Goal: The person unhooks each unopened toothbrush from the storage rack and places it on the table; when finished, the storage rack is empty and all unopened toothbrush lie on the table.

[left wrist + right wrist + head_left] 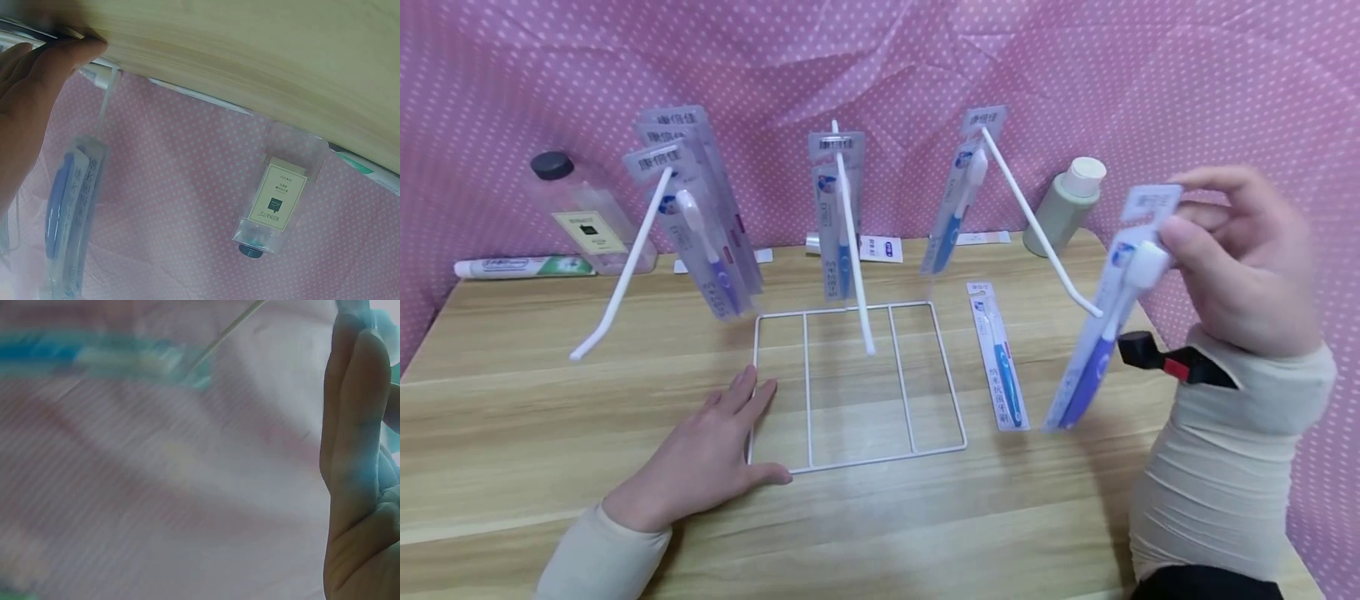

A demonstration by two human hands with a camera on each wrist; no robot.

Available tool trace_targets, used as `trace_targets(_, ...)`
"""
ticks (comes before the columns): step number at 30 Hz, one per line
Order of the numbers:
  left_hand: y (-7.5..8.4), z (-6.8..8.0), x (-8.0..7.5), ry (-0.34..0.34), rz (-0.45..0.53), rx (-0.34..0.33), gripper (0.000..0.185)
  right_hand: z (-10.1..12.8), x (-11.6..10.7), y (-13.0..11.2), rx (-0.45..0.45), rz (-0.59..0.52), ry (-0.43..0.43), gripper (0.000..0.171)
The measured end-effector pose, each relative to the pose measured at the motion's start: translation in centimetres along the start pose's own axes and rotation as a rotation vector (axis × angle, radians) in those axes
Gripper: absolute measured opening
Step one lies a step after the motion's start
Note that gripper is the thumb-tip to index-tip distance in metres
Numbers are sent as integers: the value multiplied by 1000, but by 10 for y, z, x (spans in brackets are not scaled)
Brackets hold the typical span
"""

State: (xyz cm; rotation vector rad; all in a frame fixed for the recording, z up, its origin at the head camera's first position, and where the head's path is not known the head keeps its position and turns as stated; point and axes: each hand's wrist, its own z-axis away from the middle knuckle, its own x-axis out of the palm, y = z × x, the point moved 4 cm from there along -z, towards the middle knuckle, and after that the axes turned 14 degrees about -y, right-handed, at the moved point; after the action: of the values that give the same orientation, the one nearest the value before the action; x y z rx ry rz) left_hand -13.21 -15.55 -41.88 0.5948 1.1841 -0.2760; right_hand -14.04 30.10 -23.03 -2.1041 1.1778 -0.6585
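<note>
My right hand (1247, 267) pinches the top of a packaged purple toothbrush (1097, 358) between thumb and fingers. The pack hangs tilted beside the tip of the right white hook (1037, 229); whether they touch I cannot tell. A packaged blue toothbrush (958, 204) hangs farther back on that hook. My left hand (707, 458) rests with spread fingers at the left side of the white wire base (808, 383). Packaged toothbrushes (711, 242) hang on the left hook (625, 275), and blue ones (829, 225) on the middle hook (853, 250). Another packaged blue toothbrush (1006, 375) lies right of the base.
Along the back stand a clear bottle with a black cap (591, 225) and a green bottle with a white cap (1067, 204). Toothpaste tubes (523, 267) (880, 248) lie near the back edge. A pink dotted curtain (895, 67) hangs behind the wooden table (550, 400).
</note>
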Motion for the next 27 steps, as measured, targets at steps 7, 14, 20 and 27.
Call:
trace_targets(7, -1, 1, 1, 1, -6, -10, 115, -2, -65, 66, 559, 433, 15, 29)
trace_targets(14, 0, 1, 2, 3, -18, -7, 115, 9, -103, 116, 949, 638, -15, 29)
trace_targets(20, 0, 0, 1, 1, -15, -19, 115, 19, -118, 141, 1045, 649, -75, 40)
trace_targets(27, 0, 0, 1, -4, -11, -21, 114, 28, -121, 172, 1113, 630, -165, 47)
